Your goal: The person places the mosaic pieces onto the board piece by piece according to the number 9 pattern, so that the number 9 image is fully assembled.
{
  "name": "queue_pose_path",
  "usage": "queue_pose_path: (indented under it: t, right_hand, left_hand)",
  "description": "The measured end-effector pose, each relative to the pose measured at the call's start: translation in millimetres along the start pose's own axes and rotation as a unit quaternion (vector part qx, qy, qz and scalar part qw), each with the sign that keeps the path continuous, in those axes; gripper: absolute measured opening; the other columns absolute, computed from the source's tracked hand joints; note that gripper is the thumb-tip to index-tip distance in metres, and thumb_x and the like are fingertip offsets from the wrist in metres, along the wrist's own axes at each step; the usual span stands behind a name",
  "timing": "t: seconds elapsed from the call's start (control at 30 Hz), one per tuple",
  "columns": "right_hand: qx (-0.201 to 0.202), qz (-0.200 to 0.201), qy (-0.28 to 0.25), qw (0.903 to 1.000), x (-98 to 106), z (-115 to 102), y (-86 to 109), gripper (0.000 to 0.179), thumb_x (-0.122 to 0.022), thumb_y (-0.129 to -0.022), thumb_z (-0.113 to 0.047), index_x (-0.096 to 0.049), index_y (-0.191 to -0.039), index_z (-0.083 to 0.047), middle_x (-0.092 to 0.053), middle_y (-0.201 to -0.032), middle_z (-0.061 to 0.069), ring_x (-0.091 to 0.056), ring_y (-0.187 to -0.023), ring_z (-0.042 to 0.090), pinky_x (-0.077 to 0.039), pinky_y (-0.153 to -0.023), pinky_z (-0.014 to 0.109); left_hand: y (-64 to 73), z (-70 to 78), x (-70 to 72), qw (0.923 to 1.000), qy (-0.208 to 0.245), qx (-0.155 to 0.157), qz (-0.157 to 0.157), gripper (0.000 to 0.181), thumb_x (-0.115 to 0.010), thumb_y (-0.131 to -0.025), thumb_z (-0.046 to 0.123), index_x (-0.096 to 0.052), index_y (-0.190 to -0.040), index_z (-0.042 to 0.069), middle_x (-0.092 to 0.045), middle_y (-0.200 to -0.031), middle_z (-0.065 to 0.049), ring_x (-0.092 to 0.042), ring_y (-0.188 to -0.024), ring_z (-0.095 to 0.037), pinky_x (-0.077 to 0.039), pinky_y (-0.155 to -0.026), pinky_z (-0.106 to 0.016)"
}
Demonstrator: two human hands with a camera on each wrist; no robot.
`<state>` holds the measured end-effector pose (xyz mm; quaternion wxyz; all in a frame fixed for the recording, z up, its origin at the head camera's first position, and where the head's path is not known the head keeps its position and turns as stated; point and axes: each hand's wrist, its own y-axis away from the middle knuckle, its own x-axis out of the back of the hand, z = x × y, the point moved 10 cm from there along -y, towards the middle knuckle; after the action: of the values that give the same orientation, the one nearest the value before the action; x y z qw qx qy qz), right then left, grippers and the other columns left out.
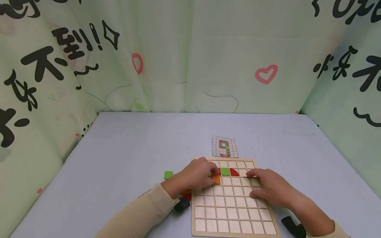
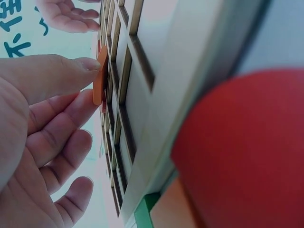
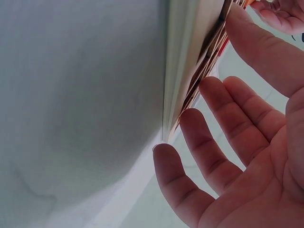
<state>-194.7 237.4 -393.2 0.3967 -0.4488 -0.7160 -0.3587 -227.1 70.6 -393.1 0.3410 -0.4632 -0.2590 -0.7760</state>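
A wooden grid board lies on the table. My left hand pinches an orange square tile between thumb and finger at the second row of tiles, near the board's left side. Above that tile are a green square tile and a red quarter-round tile in their cells; another red tile is mostly hidden by my fingers. My right hand rests on the board's right part, its fingers spread and slightly bent, holding nothing. In the right wrist view its fingertips touch the board's edge.
A pattern card lies just beyond the board, showing a coloured shape on a grid. Left of the board lie a loose green tile and some red and orange tiles, partly under my left wrist. A printed curtain surrounds the table.
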Motion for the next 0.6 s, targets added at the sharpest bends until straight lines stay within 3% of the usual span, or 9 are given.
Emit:
queue_pose_path:
  t: [0.33, 0.6]
  right_hand:
    - [-0.004, 0.001, -0.001, 1.0, 0.3, 0.0, 0.3, 0.055, -0.085, -0.078, -0.026, -0.063, -0.125, -0.006, -0.064, -0.122, 0.011, -0.056, -0.116, 0.04, -0.043, -0.094, 0.056]
    - [-0.006, 0.0, 0.001, 1.0, 0.3, -0.3, 0.0, 0.055, -0.085, -0.078, -0.026, -0.063, -0.125, -0.005, -0.064, -0.122, 0.011, -0.056, -0.115, 0.04, -0.044, -0.094, 0.057]
  left_hand:
    - [-2.1, 5.5, -1.0, 0.9996, -0.02, -0.022, -0.002, 0.02, -0.074, -0.09, 0.021, -0.075, -0.109, 0.016, -0.069, -0.097, 0.011, -0.052, -0.092, -0.009, -0.044, -0.077, -0.022]
    - [-2.2, 7.5, -1.8, 0.9994, -0.027, -0.02, -0.002, 0.021, -0.074, -0.09, 0.02, -0.075, -0.11, 0.016, -0.068, -0.097, 0.011, -0.052, -0.091, -0.009, -0.044, -0.079, -0.023]
